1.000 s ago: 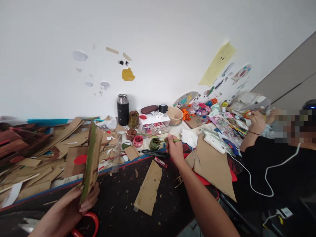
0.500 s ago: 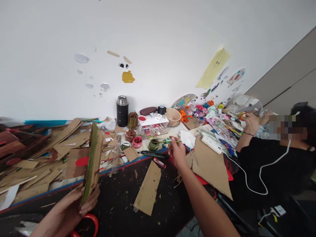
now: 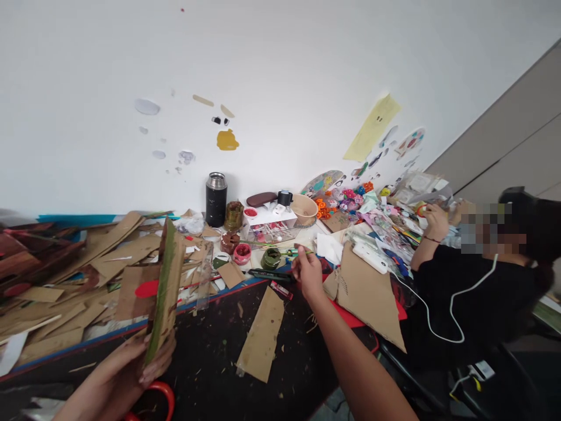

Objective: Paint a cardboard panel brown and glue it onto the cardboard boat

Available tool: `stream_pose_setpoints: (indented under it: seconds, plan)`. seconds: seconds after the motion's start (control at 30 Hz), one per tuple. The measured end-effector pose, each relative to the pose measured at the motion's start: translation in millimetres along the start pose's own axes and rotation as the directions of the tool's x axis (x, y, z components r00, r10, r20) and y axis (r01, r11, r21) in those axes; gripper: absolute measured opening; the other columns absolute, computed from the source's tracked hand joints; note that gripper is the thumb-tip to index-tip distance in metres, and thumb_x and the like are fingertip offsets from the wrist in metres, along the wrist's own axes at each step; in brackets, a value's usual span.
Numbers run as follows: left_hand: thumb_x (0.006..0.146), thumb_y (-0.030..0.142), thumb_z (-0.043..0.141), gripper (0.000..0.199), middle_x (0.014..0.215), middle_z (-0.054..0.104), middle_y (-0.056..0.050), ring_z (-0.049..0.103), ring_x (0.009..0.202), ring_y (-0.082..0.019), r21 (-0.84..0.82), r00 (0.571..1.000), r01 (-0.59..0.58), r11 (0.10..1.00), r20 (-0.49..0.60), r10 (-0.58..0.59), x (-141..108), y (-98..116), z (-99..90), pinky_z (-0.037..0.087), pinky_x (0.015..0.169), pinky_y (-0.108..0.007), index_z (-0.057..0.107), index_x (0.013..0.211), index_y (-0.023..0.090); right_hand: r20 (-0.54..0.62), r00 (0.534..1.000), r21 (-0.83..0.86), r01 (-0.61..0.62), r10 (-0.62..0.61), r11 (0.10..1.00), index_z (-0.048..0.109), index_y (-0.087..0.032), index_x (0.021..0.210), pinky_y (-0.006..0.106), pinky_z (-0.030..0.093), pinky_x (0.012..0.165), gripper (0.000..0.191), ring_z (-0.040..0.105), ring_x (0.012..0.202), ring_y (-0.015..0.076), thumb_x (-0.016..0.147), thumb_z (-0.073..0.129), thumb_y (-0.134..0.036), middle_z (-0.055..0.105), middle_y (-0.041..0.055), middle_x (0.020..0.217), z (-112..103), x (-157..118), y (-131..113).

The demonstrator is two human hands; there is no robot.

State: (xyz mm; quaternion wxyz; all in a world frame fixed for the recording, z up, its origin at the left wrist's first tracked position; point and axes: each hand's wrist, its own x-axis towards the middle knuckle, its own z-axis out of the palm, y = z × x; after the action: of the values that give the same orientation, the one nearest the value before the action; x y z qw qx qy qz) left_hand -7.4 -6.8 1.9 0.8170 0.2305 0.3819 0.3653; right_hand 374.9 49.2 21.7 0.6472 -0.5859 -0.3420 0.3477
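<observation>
My left hand [image 3: 146, 362] is closed around the lower end of an upright cardboard piece [image 3: 169, 286], whose long edge is painted green. Red scissor handles [image 3: 162, 397] lie just beside that hand. My right hand [image 3: 309, 272] reaches over the table's back part, its fingers pinched on a thin paintbrush [image 3: 295, 250]; the fingers partly hide it. Left of this hand stand an open jar of green paint [image 3: 270, 258], a pink-red jar [image 3: 242, 254] and a brown jar [image 3: 229, 241]. A dark pen-like tool [image 3: 269, 275] lies just below the green jar.
Cardboard scraps [image 3: 100, 263] are heaped at left. A loose cardboard strip [image 3: 262, 336] lies on the dark tabletop [image 3: 205, 351]. Behind the jars stands a black flask [image 3: 216, 202]. At right are a large cardboard sheet [image 3: 363, 292], a white cable [image 3: 432, 321] and a seated person [image 3: 477, 292].
The view has shifted slightly, moving the things at right a little leftward. Both hands keep their grips, and the right hand stays close to the green jar.
</observation>
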Motion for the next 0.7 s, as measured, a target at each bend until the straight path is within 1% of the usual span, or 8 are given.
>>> stream_pose_setpoints:
  seconds: [0.1, 0.2, 0.27, 0.37, 0.43, 0.53, 0.63, 0.7]
  plan:
    - [0.066, 0.046, 0.088, 0.035, 0.058, 0.046, 0.000, 0.036, 0.052, -0.014, -0.004, 1.000, 0.004, 1.000, -0.030, -0.004, -1, 1, 3.2, 0.045, 0.049, -0.031, 0.067, 0.069, 0.018, -0.096, 0.994, 0.027, 0.062, -0.059, 0.998, 0.065, -0.017, 0.110, 0.019, 0.027, 0.038, 0.058, 0.036, 0.040, 0.0074, 0.082, 0.073, -0.067, 0.047, -0.0115, 0.054, -11, -11, -5]
    - [0.064, 0.049, 0.089, 0.038, 0.056, 0.045, 0.000, 0.036, 0.052, -0.014, 0.025, 0.999, 0.010, 1.000, -0.032, -0.009, 0, 1, 7.0, 0.046, 0.049, -0.031, 0.066, 0.066, 0.018, -0.163, 0.982, 0.036, 0.101, -0.094, 0.994, 0.063, -0.020, 0.108, 0.019, 0.027, 0.040, 0.052, 0.035, 0.044, 0.0083, 0.086, 0.070, -0.067, 0.042, -0.0117, 0.057, -19, -30, -10]
    - [0.062, 0.050, 0.090, 0.040, 0.056, 0.046, -0.001, 0.036, 0.052, -0.014, 0.046, 0.999, 0.017, 0.999, -0.043, -0.015, -1, 2, 9.5, 0.046, 0.050, -0.031, 0.065, 0.063, 0.019, -0.171, 0.981, 0.037, 0.099, -0.091, 0.994, 0.062, -0.021, 0.098, 0.019, 0.026, 0.039, 0.050, 0.033, 0.044, 0.0085, 0.086, 0.070, -0.069, 0.039, -0.0115, 0.056, -17, -43, -12]
    - [0.057, 0.053, 0.093, 0.043, 0.056, 0.046, 0.000, 0.036, 0.052, -0.014, 0.078, 0.999, 0.019, 0.997, -0.049, -0.015, -2, 4, 12.7, 0.046, 0.050, -0.031, 0.066, 0.061, 0.019, -0.124, 0.990, 0.041, 0.067, -0.062, 0.997, 0.060, -0.022, 0.087, 0.019, 0.026, 0.038, 0.050, 0.031, 0.042, 0.0079, 0.080, 0.077, -0.068, 0.037, -0.0115, 0.054, 1, -54, -11]
    - [0.054, 0.055, 0.094, 0.045, 0.055, 0.045, 0.000, 0.036, 0.052, -0.014, 0.093, 0.999, 0.014, 0.996, -0.041, -0.010, -3, 5, 13.0, 0.046, 0.051, -0.031, 0.066, 0.059, 0.019, -0.086, 0.995, 0.075, 0.058, -0.052, 0.995, 0.061, -0.023, 0.090, 0.020, 0.028, 0.039, 0.047, 0.032, 0.042, 0.0086, 0.082, 0.075, -0.067, 0.036, -0.0118, 0.054, 17, -57, -11]
    - [0.054, 0.054, 0.094, 0.044, 0.054, 0.046, -0.001, 0.037, 0.052, -0.014, 0.099, 0.999, 0.016, 0.995, -0.050, -0.011, -3, 5, 8.3, 0.046, 0.051, -0.032, 0.066, 0.059, 0.020, -0.059, 0.997, 0.108, 0.058, -0.052, 0.992, 0.061, -0.023, 0.090, 0.020, 0.027, 0.038, 0.046, 0.029, 0.041, 0.0087, 0.083, 0.073, -0.068, 0.036, -0.0118, 0.052, 38, -61, -13]
    - [0.060, 0.052, 0.091, 0.040, 0.055, 0.048, -0.001, 0.038, 0.053, -0.016, 0.077, 0.999, 0.025, 0.997, -0.050, -0.021, -1, 2, 0.1, 0.047, 0.052, -0.033, 0.066, 0.062, 0.021, 0.026, 0.998, 0.022, 0.064, -0.065, 0.998, 0.066, -0.021, 0.091, 0.021, 0.031, 0.040, 0.047, 0.035, 0.043, 0.0097, 0.088, 0.068, -0.068, 0.041, -0.0095, 0.052, 52, -74, -15]
    - [0.063, 0.047, 0.090, 0.036, 0.056, 0.048, -0.001, 0.039, 0.053, -0.017, 0.010, 0.998, 0.052, 0.999, -0.041, -0.051, 0, 0, -3.9, 0.047, 0.053, -0.034, 0.065, 0.065, 0.021, 0.137, 0.989, -0.055, 0.067, -0.059, 0.996, 0.070, -0.020, 0.093, 0.022, 0.032, 0.041, 0.047, 0.039, 0.044, 0.0103, 0.092, 0.065, -0.066, 0.046, -0.0073, 0.053, 57, -83, -15]
